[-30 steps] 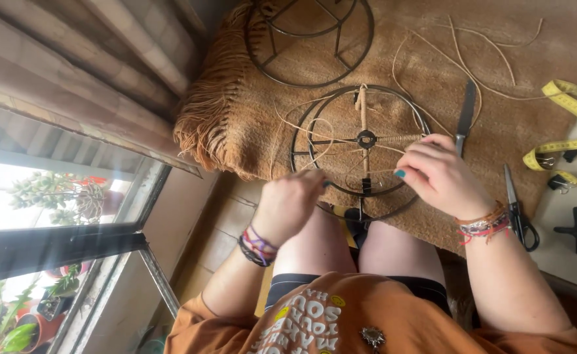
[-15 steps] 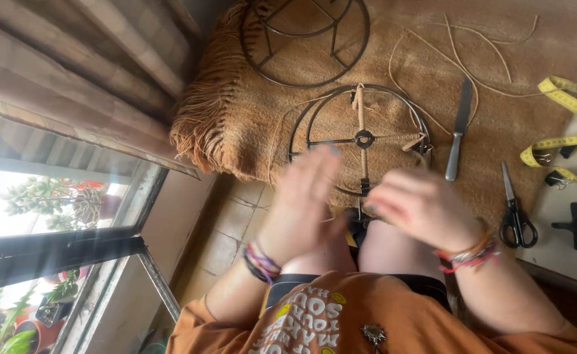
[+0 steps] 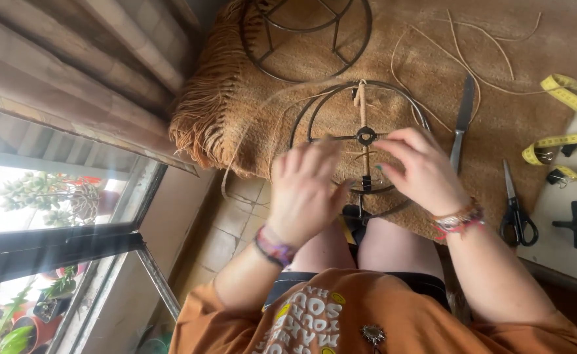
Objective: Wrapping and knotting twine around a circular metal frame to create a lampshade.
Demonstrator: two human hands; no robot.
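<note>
A round black wire frame with spokes and a small hub lies on a tan fringed rug in front of my knees. Its upper spoke is wrapped in tan fibre. My left hand, blurred by motion, is closed on a thin pale fibre strand that arcs up over the rug and down to the tiles. My right hand pinches at the lower spoke just below the hub. Whether it also pinches the strand is hidden.
A second wire frame lies further up the rug. A table knife, loose fibre strands, black scissors and a yellow tape measure lie at the right. A window with potted plants is at the left.
My left hand has swung up and in toward the hub, pulling the strand into a loop. My right hand has moved slightly left onto the lower spoke.
</note>
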